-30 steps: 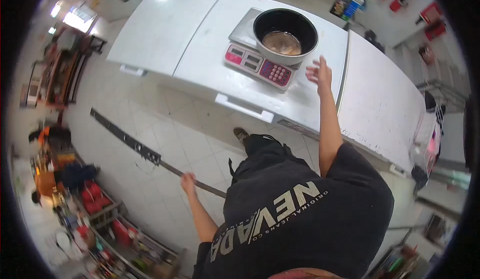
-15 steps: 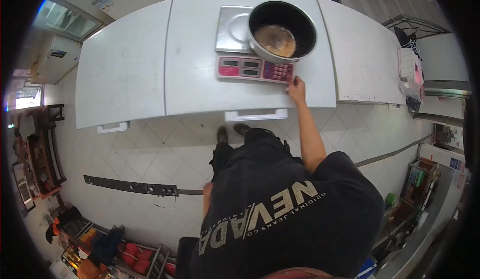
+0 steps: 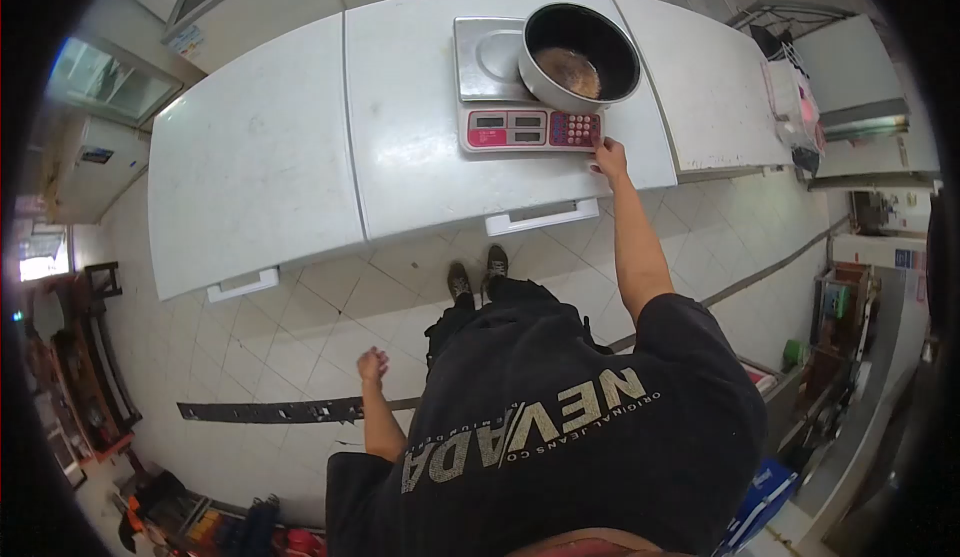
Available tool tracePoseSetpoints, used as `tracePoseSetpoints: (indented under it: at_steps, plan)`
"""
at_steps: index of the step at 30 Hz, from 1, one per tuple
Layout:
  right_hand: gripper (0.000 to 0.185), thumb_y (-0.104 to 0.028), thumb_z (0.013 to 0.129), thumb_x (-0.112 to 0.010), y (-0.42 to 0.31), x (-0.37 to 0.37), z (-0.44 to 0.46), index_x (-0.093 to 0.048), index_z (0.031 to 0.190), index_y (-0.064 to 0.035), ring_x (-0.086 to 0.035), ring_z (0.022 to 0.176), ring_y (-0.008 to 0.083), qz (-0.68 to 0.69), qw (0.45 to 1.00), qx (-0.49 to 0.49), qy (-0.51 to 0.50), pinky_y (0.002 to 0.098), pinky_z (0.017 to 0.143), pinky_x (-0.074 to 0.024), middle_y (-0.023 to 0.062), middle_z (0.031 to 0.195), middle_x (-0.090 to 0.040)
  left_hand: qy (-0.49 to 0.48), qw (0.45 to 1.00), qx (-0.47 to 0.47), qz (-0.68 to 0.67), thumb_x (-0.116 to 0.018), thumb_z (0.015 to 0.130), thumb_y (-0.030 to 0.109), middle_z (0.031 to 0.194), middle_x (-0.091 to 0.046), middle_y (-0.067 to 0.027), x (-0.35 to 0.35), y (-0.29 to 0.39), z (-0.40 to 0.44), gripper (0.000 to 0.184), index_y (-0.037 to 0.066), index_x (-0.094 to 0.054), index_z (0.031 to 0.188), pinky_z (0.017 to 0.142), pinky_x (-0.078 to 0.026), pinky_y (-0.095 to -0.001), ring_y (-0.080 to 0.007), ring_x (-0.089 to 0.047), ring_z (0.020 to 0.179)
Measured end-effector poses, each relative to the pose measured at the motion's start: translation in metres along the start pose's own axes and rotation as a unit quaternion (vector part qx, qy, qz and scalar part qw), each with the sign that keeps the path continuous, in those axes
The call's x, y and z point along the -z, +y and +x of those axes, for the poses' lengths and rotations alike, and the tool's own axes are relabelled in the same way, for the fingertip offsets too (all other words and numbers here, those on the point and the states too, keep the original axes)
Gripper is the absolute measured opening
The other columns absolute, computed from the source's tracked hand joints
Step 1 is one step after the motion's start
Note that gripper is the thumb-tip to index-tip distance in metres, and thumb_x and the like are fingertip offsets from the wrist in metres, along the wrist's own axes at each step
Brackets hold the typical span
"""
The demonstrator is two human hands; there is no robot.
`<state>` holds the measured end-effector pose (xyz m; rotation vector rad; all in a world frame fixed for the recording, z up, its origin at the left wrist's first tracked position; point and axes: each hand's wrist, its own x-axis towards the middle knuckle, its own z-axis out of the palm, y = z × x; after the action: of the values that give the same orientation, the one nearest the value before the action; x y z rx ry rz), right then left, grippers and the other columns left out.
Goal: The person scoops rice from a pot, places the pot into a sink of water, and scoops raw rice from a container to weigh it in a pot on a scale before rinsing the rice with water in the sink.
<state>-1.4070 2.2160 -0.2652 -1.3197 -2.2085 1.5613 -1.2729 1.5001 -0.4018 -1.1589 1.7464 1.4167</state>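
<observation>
A digital weighing scale (image 3: 505,129) with a red and white front panel lies on the white lid of a chest freezer. Its bare metal plate (image 3: 487,57) shows on the left. On the right part of it stands a round pot (image 3: 540,82), dark inside, with a brownish patch on its bottom. My right hand (image 3: 609,159) is closed at the scale's front right corner, beside the keypad (image 3: 575,129); its fingertips are partly hidden. Out over the floor hangs my left hand (image 3: 373,365), away from everything, its fingers loosely bent and apart with nothing visible in them.
A freezer handle (image 3: 541,218) juts out below the front edge. Another white lid (image 3: 700,87) adjoins on the right, with plastic bags (image 3: 795,107) at its far end. A dark strip (image 3: 270,412) crosses the tiled floor (image 3: 300,307). Stairs rise at the back right.
My left hand has come out from beside my body, to the left. The view has shifted and turned a little. My right hand stays at the scale's corner.
</observation>
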Motion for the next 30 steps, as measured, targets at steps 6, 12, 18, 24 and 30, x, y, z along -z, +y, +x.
tracePoseSetpoints:
  at_steps: [6, 12, 18, 24, 30]
  plan:
    - [0.050, -0.050, 0.092, -0.053, 0.002, 0.001, 0.005, -0.059, 0.114, -0.0047, -0.064, 0.089, 0.0191, -0.010, 0.999, -0.044, -0.030, 0.0330, 0.062, -0.0545, 0.0058, 0.104, -0.063, -0.097, 0.986, 0.044, 0.125, -0.057, 0.091, 0.030, 0.090, -0.066, -0.0032, -0.036, -0.029, -0.009, 0.027, 0.009, -0.059, 0.108, 0.060, -0.047, -0.0307, -0.0142, -0.062, 0.073]
    - [0.046, -0.042, 0.094, -0.053, -0.008, 0.002, 0.001, -0.060, 0.111, -0.0002, -0.064, 0.084, 0.0198, -0.019, 0.999, -0.031, -0.025, 0.0329, 0.060, -0.0565, 0.0099, 0.098, -0.065, -0.091, 0.991, 0.030, 0.091, -0.056, 0.091, 0.029, 0.090, -0.066, -0.0039, -0.030, -0.021, -0.023, 0.027, 0.008, -0.058, 0.109, 0.061, -0.047, -0.0311, -0.0142, -0.063, 0.074]
    - [0.052, -0.047, 0.090, -0.057, -0.010, 0.010, 0.004, -0.060, 0.114, -0.0008, -0.065, 0.084, 0.0198, -0.040, 0.997, -0.047, -0.043, 0.0347, 0.061, -0.0555, 0.0090, 0.100, -0.065, -0.039, 0.996, 0.054, 0.067, -0.055, 0.092, 0.028, 0.091, -0.066, -0.0048, -0.008, -0.003, -0.014, 0.027, 0.007, -0.057, 0.108, 0.062, -0.048, -0.0312, -0.0141, -0.062, 0.074]
    - [0.064, -0.054, 0.082, -0.064, 0.000, 0.006, 0.011, -0.058, 0.116, -0.0003, -0.066, 0.082, 0.0214, -0.071, 0.995, -0.043, -0.060, 0.0362, 0.062, -0.0555, 0.0108, 0.101, -0.065, -0.034, 0.997, -0.004, 0.071, -0.056, 0.092, 0.030, 0.086, -0.066, -0.0053, -0.011, 0.018, -0.009, 0.028, 0.005, -0.058, 0.104, 0.056, -0.046, -0.0295, -0.0137, -0.061, 0.067]
    - [0.120, -0.082, 0.060, -0.061, -0.008, -0.020, -0.066, -0.035, 0.137, 0.0059, -0.056, 0.110, 0.0373, -0.263, 0.961, 0.086, -0.017, 0.0438, 0.092, -0.0457, 0.0276, 0.120, -0.056, -0.215, 0.975, -0.046, 0.025, -0.057, 0.092, 0.035, 0.078, -0.063, -0.0094, -0.002, -0.039, 0.072, 0.031, 0.004, -0.061, 0.088, 0.054, -0.047, -0.0288, -0.0180, -0.059, 0.065]
